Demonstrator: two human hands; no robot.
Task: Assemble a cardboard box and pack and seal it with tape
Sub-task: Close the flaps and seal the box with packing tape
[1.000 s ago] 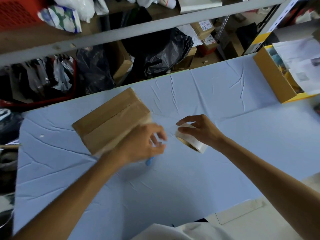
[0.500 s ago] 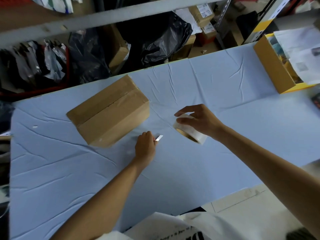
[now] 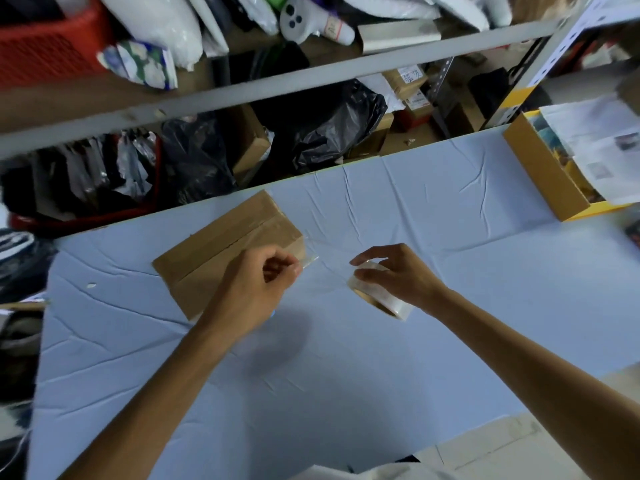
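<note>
A closed brown cardboard box (image 3: 221,244) lies on the pale blue table (image 3: 346,375) at the left, with clear tape along its top seam. My left hand (image 3: 256,289) hovers at the box's right end and pinches a small pale strip (image 3: 309,261); I cannot tell whether it is a tape end or a blade. A bit of blue shows under that hand. My right hand (image 3: 398,275) grips a roll of clear tape (image 3: 381,299), tilted just above the table, to the right of the box. A faint clear strand seems to run between box and roll.
A yellow-brown open box (image 3: 543,174) with papers stands at the table's far right. Behind the table, metal shelving (image 3: 277,84) holds bags, parcels and a red basket (image 3: 52,46). Black plastic bags (image 3: 332,129) sit just past the table's far edge.
My left hand rose from the table in front of the box to the box's right end, still pinching the pale strip. My right hand and the roll barely moved.
</note>
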